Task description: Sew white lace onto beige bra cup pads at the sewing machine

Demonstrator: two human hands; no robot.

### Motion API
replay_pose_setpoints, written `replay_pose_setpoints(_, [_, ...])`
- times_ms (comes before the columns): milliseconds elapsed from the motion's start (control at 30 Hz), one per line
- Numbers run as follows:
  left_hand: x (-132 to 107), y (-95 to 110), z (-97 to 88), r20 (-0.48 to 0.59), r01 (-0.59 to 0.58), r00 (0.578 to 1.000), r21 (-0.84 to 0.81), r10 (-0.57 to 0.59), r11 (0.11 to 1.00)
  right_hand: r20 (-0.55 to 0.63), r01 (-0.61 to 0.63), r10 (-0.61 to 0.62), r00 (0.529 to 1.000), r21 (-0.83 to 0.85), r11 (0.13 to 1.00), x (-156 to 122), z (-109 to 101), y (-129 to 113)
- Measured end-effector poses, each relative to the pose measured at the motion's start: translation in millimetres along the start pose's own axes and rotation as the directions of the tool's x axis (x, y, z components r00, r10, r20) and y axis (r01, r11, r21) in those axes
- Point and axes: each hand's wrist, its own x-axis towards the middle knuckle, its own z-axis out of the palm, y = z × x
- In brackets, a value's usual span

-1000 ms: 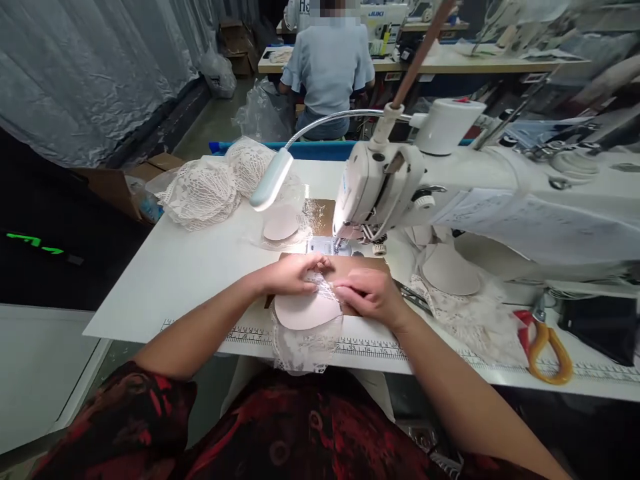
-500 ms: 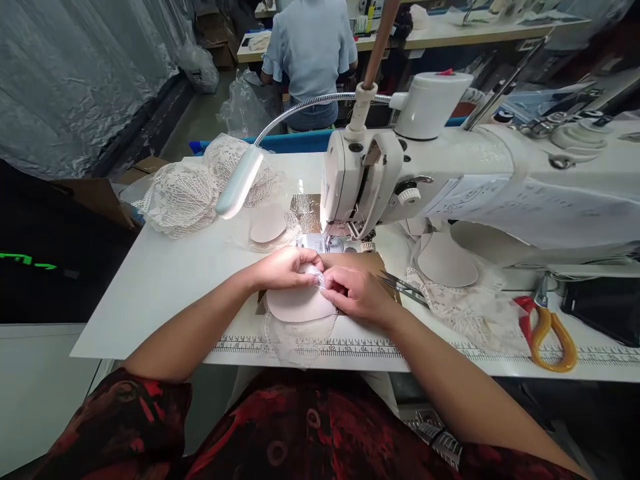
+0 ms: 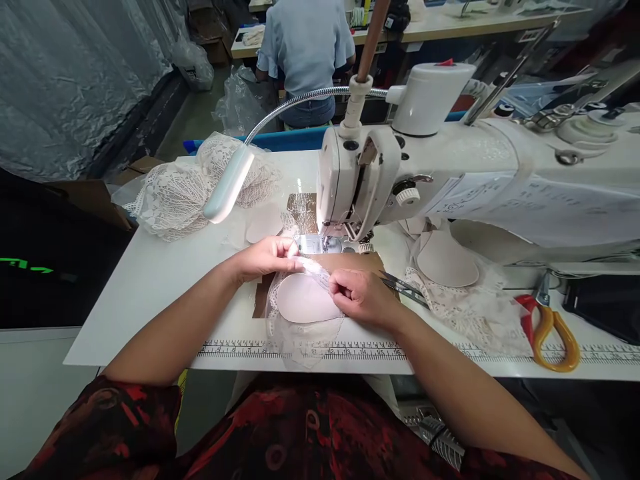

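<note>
Between my hands, a strip of white lace (image 3: pixel 313 267) is drawn out along the upper edge of a pale oval bra pad (image 3: pixel 306 300). My left hand (image 3: pixel 270 258) pinches the lace at its left end, thumb against fingers. The other end is gripped by my right hand (image 3: pixel 361 295), its fingers curled. Sheer lace fabric (image 3: pixel 300 343) spreads under the pad and over the printed ruler. Just beyond my hands stands the white sewing machine (image 3: pixel 345 180), its presser foot and needle area above the metal plate. Thread snips (image 3: pixel 404 288) lie beside my right hand.
Lace pieces (image 3: pixel 173 200) are heaped at the back left under a lamp (image 3: pixel 230 183). Another pad (image 3: pixel 264 223) lies near the needle plate. More pads (image 3: pixel 447 259) with lace and orange-handled scissors (image 3: pixel 555 339) lie to the right. A person (image 3: pixel 306 57) sits ahead, back turned.
My left hand has moved left, away from my right hand, so the bunched lace is now stretched between them. More of the pad shows. The view has shifted slightly.
</note>
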Motion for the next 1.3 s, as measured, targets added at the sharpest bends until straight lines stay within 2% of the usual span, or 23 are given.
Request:
replay_pose_setpoints(67, [5.8, -3.0, 2.3, -0.091, -0.050, 0.994, 0.064, 0.056, 0.997, -0.032, -0.030, 0.028, 0.999, -0.068, 0.997, -0.5, -0.4, -0.3])
replay_pose_setpoints(133, [12.6, -5.1, 5.1, -0.148, -0.089, 0.980, 0.251, 0.129, 0.964, -0.119, -0.071, 0.052, 0.992, -0.163, 0.984, -0.5, -0.3, 0.3])
replay_pose_setpoints(233, [23.8, -6.7, 10.6, -0.138, -0.139, 0.960, 0.522, 0.244, 0.841, -0.238, -0.108, 0.041, 0.970, -0.273, 0.956, 0.7, 0.1, 2.8])
replay_pose_setpoints(333, [30.9, -5.6, 15.6, -0.127, -0.144, 0.944, 0.671, 0.304, 0.728, -0.184, -0.103, 0.035, 0.982, -0.373, 0.922, 2.5, 0.7, 4.7])
replay_pose_setpoints(400, [29.6, -2.6, 18.2, -0.170, -0.091, 0.926, 0.766, 0.336, 0.637, -0.124, -0.114, 0.066, 0.990, -0.437, 0.892, 3.8, 1.3, 4.8])
replay_pose_setpoints(467, [22.6, 1.8, 21.6, -0.214, -0.036, 0.893, 0.844, 0.397, 0.535, -0.102, -0.132, 0.095, 0.990, -0.470, 0.873, 4.8, 1.9, 4.5])
replay_pose_setpoints(533, [12.5, 5.6, 26.9, -0.183, -0.047, 0.855, 0.905, 0.485, 0.424, -0.091, -0.131, 0.100, 0.991, -0.477, 0.869, 5.4, 2.3, 4.6])
replay_pose_setpoints(600, [4.0, 5.8, 33.9, -0.052, -0.137, 0.850, 0.939, 0.524, 0.317, -0.080, -0.121, 0.094, 0.992, -0.485, 0.866, 5.8, 2.6, 5.1])
replay_pose_setpoints(667, [0.2, 1.1, 40.5, 0.086, -0.234, 0.865, 0.940, 0.495, 0.246, -0.075, -0.111, 0.086, 0.994, -0.490, 0.865, 6.0, 2.5, 5.8])
replay_pose_setpoints(733, [1.1, -7.5, 44.5, 0.155, -0.279, 0.864, 0.940, 0.479, 0.199, -0.071, -0.105, 0.081, 0.994, -0.487, 0.867, 6.3, 2.1, 6.0])
replay_pose_setpoints(833, [5.1, -19.7, 43.3, 0.151, -0.252, 0.855, 0.957, 0.497, 0.141, -0.058, -0.111, 0.095, 0.994, -0.484, 0.868, 7.4, 1.1, 4.9])
replay_pose_setpoints(1000, [7.7, -23.9, 31.4, 0.167, -0.226, 0.878, 0.971, 0.449, 0.081, -0.056, -0.137, 0.126, 0.990, -0.516, 0.846, 11.2, 0.4, 1.5])
replay_pose_setpoints(1300, [22.8, -20.4, 10.2, 0.293, -0.335, 0.841, 0.942, 0.454, 0.012, -0.094, -0.186, 0.161, 0.983, -0.552, 0.813, 17.3, 4.6, -0.3])
